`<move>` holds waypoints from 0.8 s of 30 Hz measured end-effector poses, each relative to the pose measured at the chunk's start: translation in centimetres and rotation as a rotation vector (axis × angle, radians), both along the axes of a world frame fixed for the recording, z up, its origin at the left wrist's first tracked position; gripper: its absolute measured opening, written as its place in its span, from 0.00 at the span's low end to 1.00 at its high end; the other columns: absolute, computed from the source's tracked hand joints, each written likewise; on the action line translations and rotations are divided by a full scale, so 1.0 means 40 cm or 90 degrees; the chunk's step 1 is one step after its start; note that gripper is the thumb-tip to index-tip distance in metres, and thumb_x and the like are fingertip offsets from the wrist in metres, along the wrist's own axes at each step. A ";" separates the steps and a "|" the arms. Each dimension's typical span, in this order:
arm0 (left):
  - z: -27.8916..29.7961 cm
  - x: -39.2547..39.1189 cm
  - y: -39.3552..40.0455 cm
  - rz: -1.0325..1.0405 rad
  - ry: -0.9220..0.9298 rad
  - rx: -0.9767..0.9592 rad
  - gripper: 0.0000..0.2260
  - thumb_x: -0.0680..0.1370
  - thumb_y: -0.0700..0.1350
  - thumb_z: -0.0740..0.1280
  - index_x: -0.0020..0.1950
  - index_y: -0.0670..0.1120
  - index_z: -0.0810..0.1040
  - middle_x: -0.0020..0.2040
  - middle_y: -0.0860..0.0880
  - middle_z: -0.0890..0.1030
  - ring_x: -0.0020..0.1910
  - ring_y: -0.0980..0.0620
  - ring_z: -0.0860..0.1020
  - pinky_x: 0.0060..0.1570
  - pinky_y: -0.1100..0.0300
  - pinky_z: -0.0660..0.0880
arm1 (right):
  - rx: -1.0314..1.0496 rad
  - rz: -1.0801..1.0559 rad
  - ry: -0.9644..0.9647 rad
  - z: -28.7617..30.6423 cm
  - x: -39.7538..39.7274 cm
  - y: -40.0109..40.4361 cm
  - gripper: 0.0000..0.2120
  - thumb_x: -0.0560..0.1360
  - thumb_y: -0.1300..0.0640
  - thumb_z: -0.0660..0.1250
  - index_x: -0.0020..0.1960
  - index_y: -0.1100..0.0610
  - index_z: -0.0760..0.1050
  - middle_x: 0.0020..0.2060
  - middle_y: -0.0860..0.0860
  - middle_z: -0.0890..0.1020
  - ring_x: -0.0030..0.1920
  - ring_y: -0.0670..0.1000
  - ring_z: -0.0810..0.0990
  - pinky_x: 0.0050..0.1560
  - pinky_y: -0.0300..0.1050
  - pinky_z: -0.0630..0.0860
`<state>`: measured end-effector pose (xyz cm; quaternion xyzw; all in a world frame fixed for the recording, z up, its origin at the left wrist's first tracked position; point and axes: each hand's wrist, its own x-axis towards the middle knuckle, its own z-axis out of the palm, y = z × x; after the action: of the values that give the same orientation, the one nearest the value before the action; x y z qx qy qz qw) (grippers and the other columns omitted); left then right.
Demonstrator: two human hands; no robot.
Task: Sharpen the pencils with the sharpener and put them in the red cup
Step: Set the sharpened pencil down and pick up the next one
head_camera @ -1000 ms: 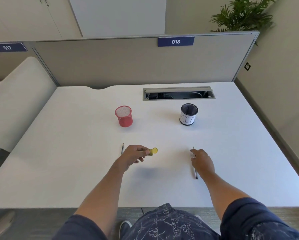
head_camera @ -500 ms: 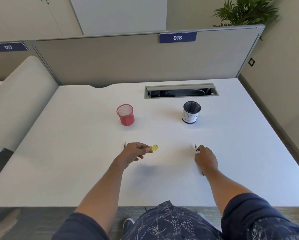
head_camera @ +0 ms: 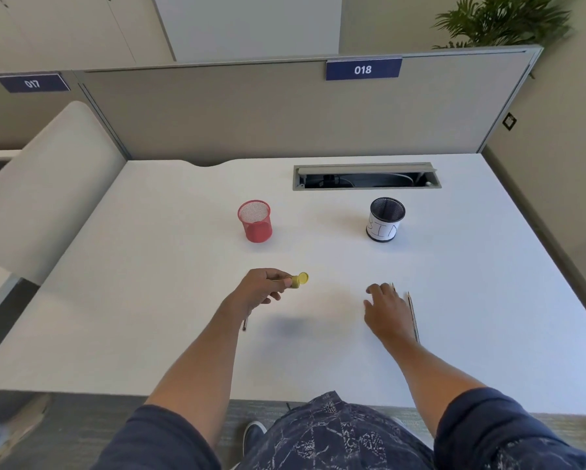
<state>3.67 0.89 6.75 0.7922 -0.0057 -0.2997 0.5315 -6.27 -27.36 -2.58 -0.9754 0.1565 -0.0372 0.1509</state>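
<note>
My left hand (head_camera: 261,290) pinches the small yellow sharpener (head_camera: 300,279) just above the white desk (head_camera: 149,300). Under my left wrist lies a pencil, only its end (head_camera: 244,325) showing. My right hand (head_camera: 384,308) is curled over a second pencil, whose tip (head_camera: 393,285) pokes out past the knuckles; the grip itself is hidden. A third pencil (head_camera: 413,315) lies on the desk just right of that hand. The red mesh cup (head_camera: 256,222) stands upright behind my left hand, with nothing visible inside it.
A black mesh cup with a white paper label (head_camera: 384,220) stands behind my right hand. An open cable slot (head_camera: 366,178) is set into the desk's far side, against the grey partition (head_camera: 284,113). A white chair back (head_camera: 40,184) stands at the left.
My right hand has slid left, uncovering a pencil lying on the desk to its right. My left hand still holds the sharpener in about the same place.
</note>
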 end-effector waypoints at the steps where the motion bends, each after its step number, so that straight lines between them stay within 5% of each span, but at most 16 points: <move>1: 0.004 0.003 0.003 0.003 -0.002 -0.001 0.07 0.77 0.47 0.73 0.53 0.49 0.86 0.39 0.53 0.81 0.37 0.54 0.79 0.41 0.60 0.71 | -0.011 0.052 -0.010 -0.006 0.004 0.017 0.10 0.72 0.62 0.74 0.53 0.58 0.81 0.46 0.55 0.81 0.46 0.60 0.83 0.41 0.52 0.76; 3: 0.010 0.010 0.011 0.011 -0.006 0.000 0.07 0.77 0.47 0.72 0.53 0.48 0.86 0.39 0.52 0.80 0.37 0.54 0.78 0.40 0.60 0.70 | -0.041 0.150 -0.027 -0.014 0.016 0.055 0.12 0.66 0.63 0.78 0.48 0.57 0.81 0.40 0.53 0.80 0.38 0.59 0.83 0.33 0.50 0.77; 6: 0.016 0.017 0.021 0.018 -0.005 -0.004 0.07 0.77 0.46 0.72 0.54 0.47 0.86 0.39 0.52 0.80 0.37 0.53 0.78 0.40 0.60 0.70 | -0.041 0.266 -0.021 -0.010 0.032 0.130 0.11 0.68 0.61 0.77 0.49 0.56 0.81 0.42 0.53 0.80 0.40 0.58 0.82 0.36 0.51 0.79; 10: 0.020 0.022 0.029 0.025 -0.008 -0.012 0.08 0.77 0.46 0.72 0.55 0.46 0.85 0.40 0.50 0.80 0.38 0.53 0.78 0.41 0.59 0.70 | -0.016 0.421 0.038 0.013 0.049 0.245 0.14 0.76 0.57 0.71 0.61 0.58 0.79 0.54 0.56 0.79 0.51 0.61 0.81 0.48 0.55 0.79; 15: 0.024 0.029 0.034 0.028 -0.009 -0.022 0.07 0.77 0.46 0.72 0.54 0.47 0.86 0.41 0.50 0.81 0.38 0.53 0.78 0.41 0.60 0.70 | -0.059 0.585 0.182 0.035 0.077 0.379 0.29 0.83 0.48 0.62 0.81 0.55 0.59 0.79 0.55 0.64 0.73 0.59 0.68 0.71 0.56 0.69; 20: 0.036 0.043 0.034 0.027 -0.020 -0.029 0.07 0.77 0.47 0.72 0.53 0.48 0.86 0.40 0.50 0.81 0.38 0.53 0.79 0.42 0.59 0.70 | -0.110 0.677 0.233 0.032 0.110 0.472 0.37 0.83 0.43 0.62 0.84 0.52 0.48 0.83 0.53 0.50 0.82 0.56 0.53 0.78 0.57 0.61; 24: 0.042 0.050 0.039 0.028 -0.016 -0.039 0.08 0.77 0.47 0.73 0.54 0.47 0.86 0.40 0.51 0.81 0.37 0.53 0.78 0.42 0.60 0.70 | -0.105 0.701 0.277 0.041 0.128 0.554 0.43 0.80 0.40 0.66 0.84 0.50 0.44 0.83 0.52 0.44 0.83 0.55 0.48 0.75 0.56 0.64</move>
<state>5.68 2.47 8.43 0.7795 -0.0041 -0.2773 0.5617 -1.16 -5.22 -0.95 -0.9068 -0.3479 0.2354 0.0361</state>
